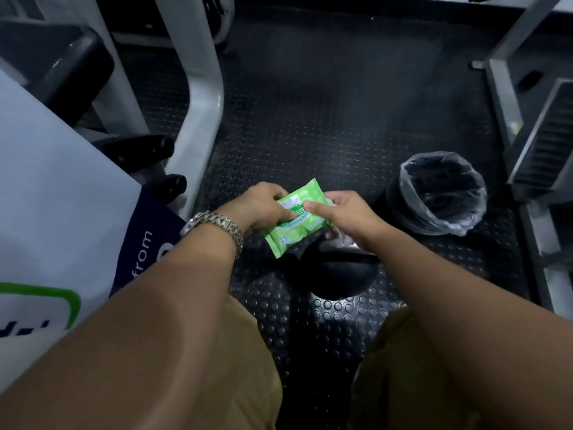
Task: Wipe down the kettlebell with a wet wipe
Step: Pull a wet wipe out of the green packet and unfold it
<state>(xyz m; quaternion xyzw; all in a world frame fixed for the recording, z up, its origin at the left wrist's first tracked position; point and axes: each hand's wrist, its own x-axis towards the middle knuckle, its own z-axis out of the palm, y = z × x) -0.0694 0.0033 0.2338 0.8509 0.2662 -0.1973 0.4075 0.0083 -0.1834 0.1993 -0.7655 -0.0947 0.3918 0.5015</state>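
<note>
Green wipe pack (294, 223): soft, light; left hand (263, 206) grips one end, right hand (344, 212) pinches its middle. Black kettlebell (341, 274) beneath: likely heavy, rigid; steady by handle.

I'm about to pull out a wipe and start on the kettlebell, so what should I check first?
1. Pack secured: the left hand grips the green wipe pack from its left side. Ok.
2. Pulling hand in place: the right hand pinches the pack, thumb on the label. Ok.
3. Flap open with a wipe showing: the hands hide that spot. Cannot tell.
4. Target near: the kettlebell sits on the floor directly below the hands, partly hidden. Ok.
5. Disposal ready: the lined bin stands open on the right. Ok.
</note>
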